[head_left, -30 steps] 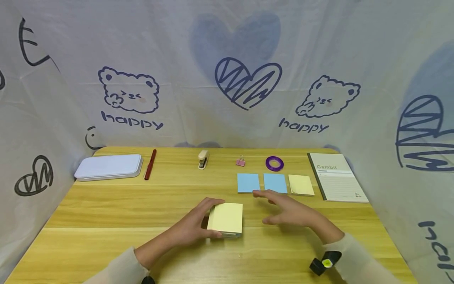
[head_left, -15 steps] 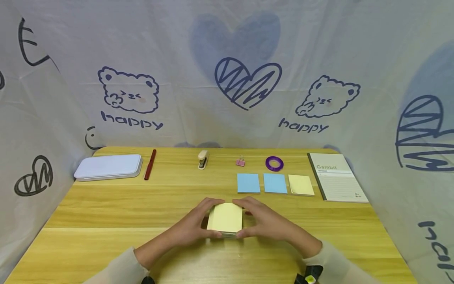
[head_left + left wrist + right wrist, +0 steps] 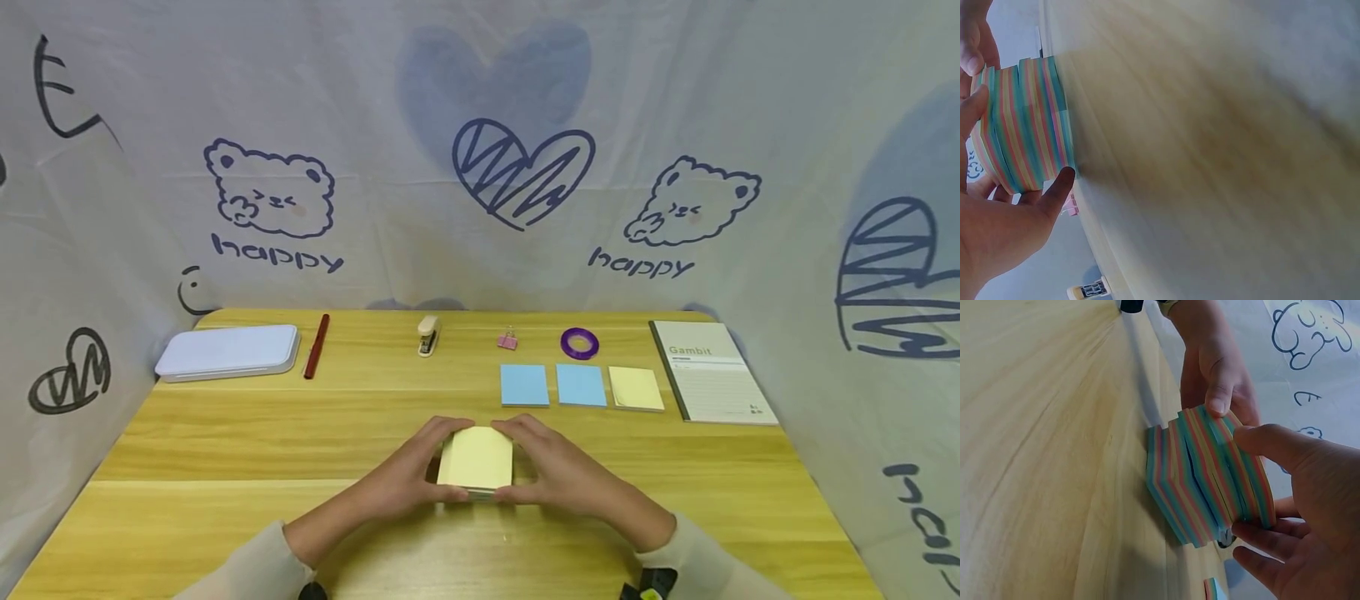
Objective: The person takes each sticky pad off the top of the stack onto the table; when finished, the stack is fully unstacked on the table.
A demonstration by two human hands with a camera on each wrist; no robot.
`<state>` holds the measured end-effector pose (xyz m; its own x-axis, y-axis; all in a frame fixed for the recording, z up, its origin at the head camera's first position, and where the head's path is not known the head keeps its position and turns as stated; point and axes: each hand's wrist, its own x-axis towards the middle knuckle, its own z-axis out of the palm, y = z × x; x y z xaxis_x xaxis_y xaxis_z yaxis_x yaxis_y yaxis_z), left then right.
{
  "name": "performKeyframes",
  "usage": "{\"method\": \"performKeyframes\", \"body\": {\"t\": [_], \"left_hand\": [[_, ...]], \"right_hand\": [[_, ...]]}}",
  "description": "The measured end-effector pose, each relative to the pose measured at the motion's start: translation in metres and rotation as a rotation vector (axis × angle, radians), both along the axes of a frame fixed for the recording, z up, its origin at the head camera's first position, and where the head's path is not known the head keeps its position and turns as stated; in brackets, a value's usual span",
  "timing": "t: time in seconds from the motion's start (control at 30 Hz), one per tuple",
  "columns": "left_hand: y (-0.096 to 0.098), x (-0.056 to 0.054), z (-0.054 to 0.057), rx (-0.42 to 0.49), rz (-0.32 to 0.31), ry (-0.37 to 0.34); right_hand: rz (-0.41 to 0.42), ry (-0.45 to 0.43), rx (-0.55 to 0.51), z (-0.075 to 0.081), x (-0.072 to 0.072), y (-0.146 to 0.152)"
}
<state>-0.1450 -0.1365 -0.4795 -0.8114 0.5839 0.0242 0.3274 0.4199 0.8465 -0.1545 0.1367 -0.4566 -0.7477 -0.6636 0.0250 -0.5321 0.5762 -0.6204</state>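
A tall stack of sticky note pads stands on the table in front of me, with a yellow sheet on top. Its sides show striped layers of green, red, yellow and blue in the left wrist view, where the sticky note stack has slightly uneven edges. My left hand grips the left side, thumb at the near corner and fingers at the far one. On the opposite side my right hand holds the stack the same way. In the right wrist view both thumbs lie on the near face.
Behind the stack sit two blue sticky note pads and a yellow pad. Along the back are a white case, dark red pen, stapler, pink binder clip, purple tape roll and notebook.
My right hand has moved left and inward from beside the blue pads and taken hold of the stack's right side. My left hand stays on the stack.
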Motion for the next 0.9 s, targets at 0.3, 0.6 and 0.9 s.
{"method": "performKeyframes", "body": {"t": [0.3, 0.6, 0.9], "left_hand": [[0.001, 0.000, -0.001, -0.013, 0.016, 0.018], [0.002, 0.000, 0.000, -0.034, 0.031, -0.006], [0.003, 0.000, 0.001, -0.066, 0.049, -0.012]], "right_hand": [[0.020, 0.055, 0.041, 0.005, -0.002, 0.002], [-0.003, 0.007, 0.029, 0.010, -0.008, 0.017], [-0.067, -0.028, -0.032, -0.007, -0.028, 0.057]]}}
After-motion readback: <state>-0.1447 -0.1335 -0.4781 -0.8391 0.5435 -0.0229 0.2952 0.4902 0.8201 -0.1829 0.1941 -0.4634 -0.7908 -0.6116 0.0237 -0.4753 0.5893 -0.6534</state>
